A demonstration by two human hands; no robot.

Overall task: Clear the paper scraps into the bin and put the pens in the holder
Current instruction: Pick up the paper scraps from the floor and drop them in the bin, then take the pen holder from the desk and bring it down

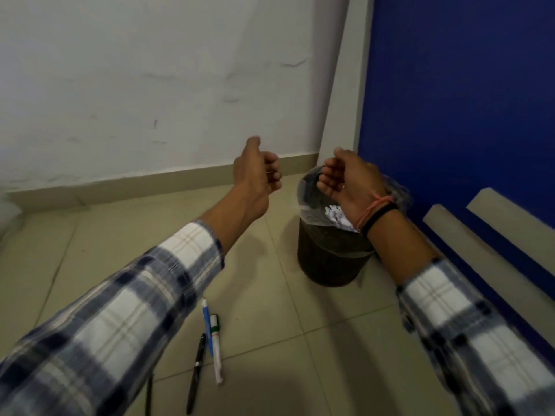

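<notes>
White paper scraps (336, 216) are lying inside the bin (330, 259); the right hand (350, 187) is hanging over it, fingers loosely curled and empty, the left hand (258, 172) half-closed beside. Pens (210, 340) are waiting on the floor; no holder is showing

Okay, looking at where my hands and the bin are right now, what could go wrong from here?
1. The right hand is cupped over the bin, but the left hand is beside it; anything it drops would probably hit the floor.
2. The pens lie loose on the tiles near you, easy to step on or kick.
3. No holder is in view.
</notes>
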